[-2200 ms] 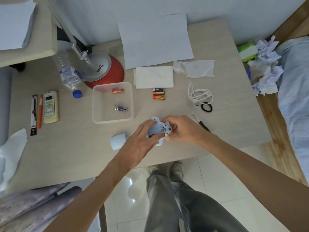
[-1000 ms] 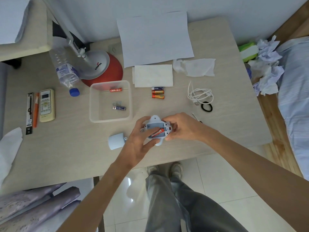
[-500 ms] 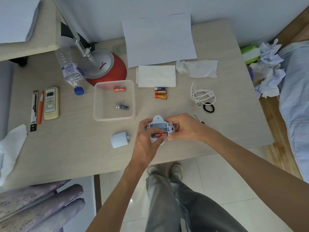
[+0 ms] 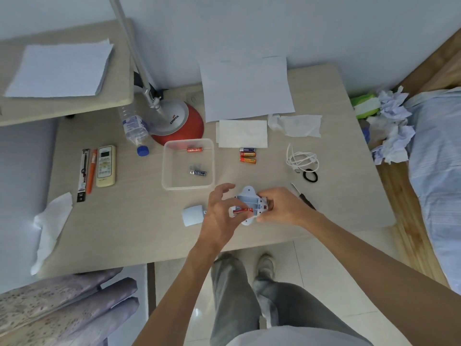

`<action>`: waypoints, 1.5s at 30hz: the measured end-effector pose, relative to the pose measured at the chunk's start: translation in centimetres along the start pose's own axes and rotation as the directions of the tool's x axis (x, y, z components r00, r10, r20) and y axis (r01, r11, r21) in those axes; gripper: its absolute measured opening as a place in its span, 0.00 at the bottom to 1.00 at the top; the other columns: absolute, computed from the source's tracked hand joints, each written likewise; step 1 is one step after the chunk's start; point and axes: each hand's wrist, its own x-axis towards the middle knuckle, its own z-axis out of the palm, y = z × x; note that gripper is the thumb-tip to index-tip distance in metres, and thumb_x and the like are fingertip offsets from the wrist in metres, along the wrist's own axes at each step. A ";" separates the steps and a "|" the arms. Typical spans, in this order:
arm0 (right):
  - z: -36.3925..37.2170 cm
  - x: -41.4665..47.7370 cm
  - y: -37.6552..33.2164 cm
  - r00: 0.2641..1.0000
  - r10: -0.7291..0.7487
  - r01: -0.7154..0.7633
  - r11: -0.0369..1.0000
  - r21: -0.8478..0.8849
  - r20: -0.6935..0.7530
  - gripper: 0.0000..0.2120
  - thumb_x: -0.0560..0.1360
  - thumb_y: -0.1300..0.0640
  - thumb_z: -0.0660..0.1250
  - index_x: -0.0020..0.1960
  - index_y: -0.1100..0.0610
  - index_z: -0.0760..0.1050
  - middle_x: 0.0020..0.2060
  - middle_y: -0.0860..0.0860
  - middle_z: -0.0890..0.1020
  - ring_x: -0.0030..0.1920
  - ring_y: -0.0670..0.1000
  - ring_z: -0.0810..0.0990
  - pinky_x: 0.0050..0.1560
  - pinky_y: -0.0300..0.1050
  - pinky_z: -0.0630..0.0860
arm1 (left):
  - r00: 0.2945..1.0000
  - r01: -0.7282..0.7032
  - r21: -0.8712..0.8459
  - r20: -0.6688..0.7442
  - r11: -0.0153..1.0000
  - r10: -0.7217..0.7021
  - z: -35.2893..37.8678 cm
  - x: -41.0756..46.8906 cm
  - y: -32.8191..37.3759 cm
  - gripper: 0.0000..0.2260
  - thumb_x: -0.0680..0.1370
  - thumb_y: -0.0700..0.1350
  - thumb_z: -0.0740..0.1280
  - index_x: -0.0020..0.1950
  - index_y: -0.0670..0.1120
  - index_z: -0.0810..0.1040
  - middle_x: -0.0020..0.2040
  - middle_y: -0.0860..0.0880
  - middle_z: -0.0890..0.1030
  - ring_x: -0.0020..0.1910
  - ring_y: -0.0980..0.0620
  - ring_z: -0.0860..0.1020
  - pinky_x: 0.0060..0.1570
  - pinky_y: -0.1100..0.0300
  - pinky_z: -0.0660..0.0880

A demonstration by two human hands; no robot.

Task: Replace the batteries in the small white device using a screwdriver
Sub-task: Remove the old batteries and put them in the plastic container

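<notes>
The small white device (image 4: 248,199) lies back-up near the table's front edge, its battery bay uncovered. A red battery (image 4: 243,210) sits in the bay's nearest slot. My left hand (image 4: 220,212) pinches that battery with thumb and forefinger, the other fingers spread. My right hand (image 4: 283,207) grips the device's right side. The white battery cover (image 4: 192,216) lies just left of my left hand. Behind my right wrist lies the screwdriver (image 4: 303,196), partly hidden. Three spare batteries (image 4: 247,155) rest farther back.
A clear plastic tray (image 4: 166,168) holding two batteries stands behind the device. A red-based lamp (image 4: 179,121), a water bottle (image 4: 133,127), a remote (image 4: 106,166), pens, paper sheets (image 4: 245,87), a white cable (image 4: 300,159) and tissues lie around. A bed (image 4: 439,171) is at right.
The bay was empty at first; a red battery then came in tilted and now lies flat in the nearest slot under my left fingers. My right hand kept hold of the device.
</notes>
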 end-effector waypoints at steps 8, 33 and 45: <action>1.0 -0.2 -0.8 0.995 0.089 -0.088 0.996 0.030 -0.041 0.13 0.65 0.53 0.81 0.36 0.45 0.76 0.31 0.45 0.79 0.31 0.41 0.72 0.35 0.41 0.70 | 0.994 0.019 0.104 -0.107 0.994 -0.008 -9.4 5.2 -2.8 0.07 0.72 0.47 0.84 0.47 0.52 0.90 0.62 0.53 0.78 0.64 0.54 0.77 0.68 0.61 0.73; 2.4 -1.0 -0.6 0.981 0.180 -0.169 0.976 0.135 -0.075 0.09 0.67 0.52 0.79 0.43 0.48 0.80 0.34 0.45 0.82 0.34 0.42 0.75 0.39 0.42 0.73 | 0.999 0.030 0.220 0.037 0.975 -0.039 -11.1 14.2 -7.7 0.10 0.76 0.48 0.81 0.56 0.50 0.89 0.64 0.53 0.84 0.65 0.55 0.79 0.70 0.63 0.74; 1.4 -0.9 0.2 0.989 0.138 -0.134 0.987 0.089 -0.046 0.17 0.60 0.46 0.80 0.48 0.48 0.84 0.38 0.47 0.86 0.36 0.43 0.79 0.42 0.51 0.81 | 0.994 -0.062 0.136 0.094 0.989 0.049 -8.7 1.9 0.6 0.24 0.75 0.54 0.82 0.71 0.54 0.83 0.66 0.55 0.84 0.64 0.54 0.82 0.69 0.51 0.79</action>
